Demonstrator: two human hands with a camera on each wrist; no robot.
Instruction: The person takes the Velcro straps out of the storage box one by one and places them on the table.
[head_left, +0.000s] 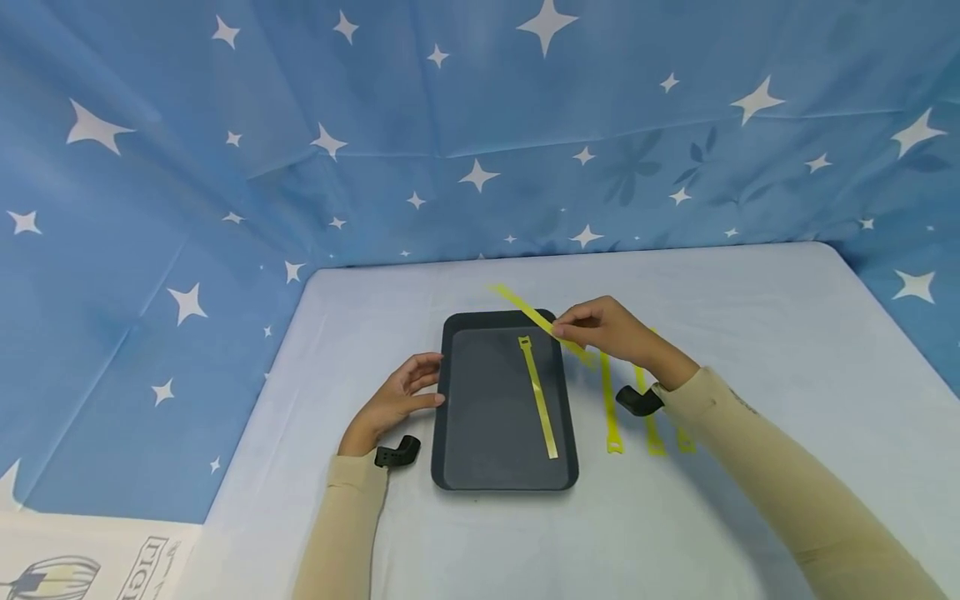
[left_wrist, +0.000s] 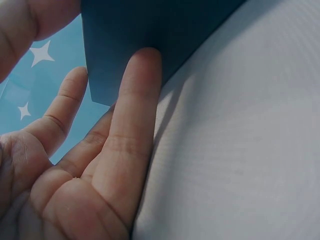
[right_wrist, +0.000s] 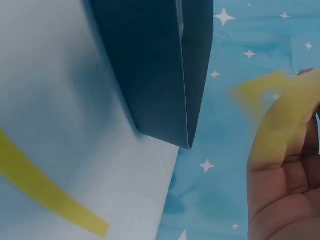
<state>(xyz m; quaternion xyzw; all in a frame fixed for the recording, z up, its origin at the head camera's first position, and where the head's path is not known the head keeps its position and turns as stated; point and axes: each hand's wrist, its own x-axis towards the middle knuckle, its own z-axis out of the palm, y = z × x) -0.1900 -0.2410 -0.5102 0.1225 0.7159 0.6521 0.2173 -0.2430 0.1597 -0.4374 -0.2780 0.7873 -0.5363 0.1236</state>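
Observation:
A dark grey tray [head_left: 491, 475] lies on the white-covered table. Inside it, toward its right side, rests a yellow hook-and-loop cable tie [head_left: 540, 400], slotted head at the far end. My left hand [head_left: 405, 392] touches the tray's left wall; in the left wrist view its extended fingers [left_wrist: 135, 105] lie against the dark tray side [left_wrist: 120, 40]. My right hand [head_left: 611, 333] pinches another yellow cable tie [head_left: 525, 307] above the tray's far right corner. That tie looks blurred in the right wrist view, where the hand [right_wrist: 285, 185] shows at the right edge.
Right of the tray lie several yellow cable ties [head_left: 609, 408], partly hidden under my right forearm. A blue star-patterned curtain [head_left: 420, 100] stands behind and left of the table. Printed cloth [head_left: 90, 558] shows at the lower left.

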